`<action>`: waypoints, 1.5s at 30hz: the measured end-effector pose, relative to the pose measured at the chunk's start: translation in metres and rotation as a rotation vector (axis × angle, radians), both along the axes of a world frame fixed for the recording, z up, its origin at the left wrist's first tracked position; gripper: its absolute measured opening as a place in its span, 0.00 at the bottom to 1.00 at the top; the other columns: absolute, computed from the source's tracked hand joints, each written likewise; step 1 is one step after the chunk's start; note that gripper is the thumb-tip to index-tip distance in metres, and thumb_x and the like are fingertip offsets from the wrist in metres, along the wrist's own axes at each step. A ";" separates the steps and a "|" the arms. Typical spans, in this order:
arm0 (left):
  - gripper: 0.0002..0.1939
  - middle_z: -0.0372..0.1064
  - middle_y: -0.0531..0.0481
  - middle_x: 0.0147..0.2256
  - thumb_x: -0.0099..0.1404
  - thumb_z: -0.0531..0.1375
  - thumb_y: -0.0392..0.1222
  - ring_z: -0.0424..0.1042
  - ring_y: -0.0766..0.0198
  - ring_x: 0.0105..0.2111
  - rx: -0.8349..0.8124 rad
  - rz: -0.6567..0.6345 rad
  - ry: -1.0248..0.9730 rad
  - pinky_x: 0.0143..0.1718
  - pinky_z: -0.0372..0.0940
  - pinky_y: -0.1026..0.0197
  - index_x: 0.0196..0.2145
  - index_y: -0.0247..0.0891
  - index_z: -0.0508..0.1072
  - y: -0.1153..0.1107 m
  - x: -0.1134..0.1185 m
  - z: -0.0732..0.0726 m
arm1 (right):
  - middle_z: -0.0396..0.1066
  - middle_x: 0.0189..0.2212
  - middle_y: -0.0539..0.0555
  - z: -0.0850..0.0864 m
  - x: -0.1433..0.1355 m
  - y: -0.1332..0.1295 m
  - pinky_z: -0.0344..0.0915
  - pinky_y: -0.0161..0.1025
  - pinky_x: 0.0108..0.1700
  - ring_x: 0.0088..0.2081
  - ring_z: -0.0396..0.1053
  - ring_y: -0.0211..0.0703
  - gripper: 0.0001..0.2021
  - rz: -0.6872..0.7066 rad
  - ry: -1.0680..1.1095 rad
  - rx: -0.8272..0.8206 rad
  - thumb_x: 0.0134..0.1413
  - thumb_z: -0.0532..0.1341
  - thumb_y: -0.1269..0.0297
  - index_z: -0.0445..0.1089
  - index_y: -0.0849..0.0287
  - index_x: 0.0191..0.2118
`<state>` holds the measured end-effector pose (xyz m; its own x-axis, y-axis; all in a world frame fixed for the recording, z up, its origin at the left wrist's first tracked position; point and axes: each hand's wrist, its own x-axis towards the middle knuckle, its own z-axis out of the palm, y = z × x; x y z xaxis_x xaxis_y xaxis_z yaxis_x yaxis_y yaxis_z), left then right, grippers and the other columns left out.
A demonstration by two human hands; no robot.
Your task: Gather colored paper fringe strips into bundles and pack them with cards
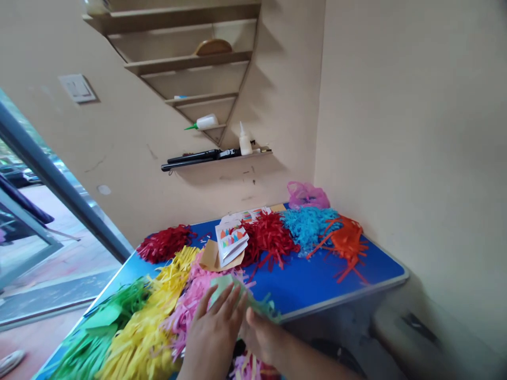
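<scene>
Light green fringed paper [222,287] lies at my hands over the near edge of the blue table [312,282], and its cut strips stick out to the right. My left hand [216,332] rests on it with fingers stretched out and slightly apart. Pressed up beside it is my right hand [261,335], thumb raised and fingers mostly hidden, closed around the paper as far as I can see. Pink paper fringe [194,301] spreads beneath and left of my hands. Yellow fringe [146,322] and green fringe [106,322] lie further left.
Red [273,240], blue [309,227] and orange fringe [348,243] sit at the back right, near a pink plastic bag [307,195]. Printed packets [232,243] lie mid-table, dark red fringe [166,243] back left. Wall shelves [190,63] hold glue bottles [244,141]. A glass door stands left.
</scene>
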<state>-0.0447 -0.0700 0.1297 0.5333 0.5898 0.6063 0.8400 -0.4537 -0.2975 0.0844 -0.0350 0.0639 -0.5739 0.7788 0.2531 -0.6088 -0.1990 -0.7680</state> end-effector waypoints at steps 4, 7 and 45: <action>0.15 0.77 0.56 0.47 0.69 0.54 0.37 0.74 0.63 0.49 -0.090 -0.038 0.007 0.62 0.50 0.55 0.49 0.49 0.74 0.004 0.005 -0.045 | 0.76 0.41 0.60 -0.014 0.016 0.016 0.63 0.50 0.53 0.46 0.72 0.52 0.26 0.005 -0.027 -0.211 0.52 0.58 0.40 0.73 0.59 0.43; 0.15 0.76 0.53 0.50 0.67 0.56 0.34 0.74 0.60 0.50 -0.214 -0.052 -0.026 0.57 0.59 0.53 0.48 0.47 0.74 0.021 0.022 -0.097 | 0.77 0.38 0.62 -0.023 0.056 0.044 0.68 0.52 0.45 0.40 0.75 0.53 0.27 -0.260 -0.220 -0.235 0.57 0.49 0.42 0.73 0.60 0.42; 0.13 0.79 0.47 0.35 0.70 0.52 0.43 0.76 0.56 0.40 -0.773 0.302 -0.349 0.53 0.54 0.46 0.37 0.43 0.77 0.078 0.054 -0.108 | 0.78 0.30 0.48 -0.065 0.135 0.084 0.55 0.39 0.45 0.37 0.71 0.41 0.09 -0.575 -1.483 0.731 0.59 0.61 0.61 0.77 0.53 0.30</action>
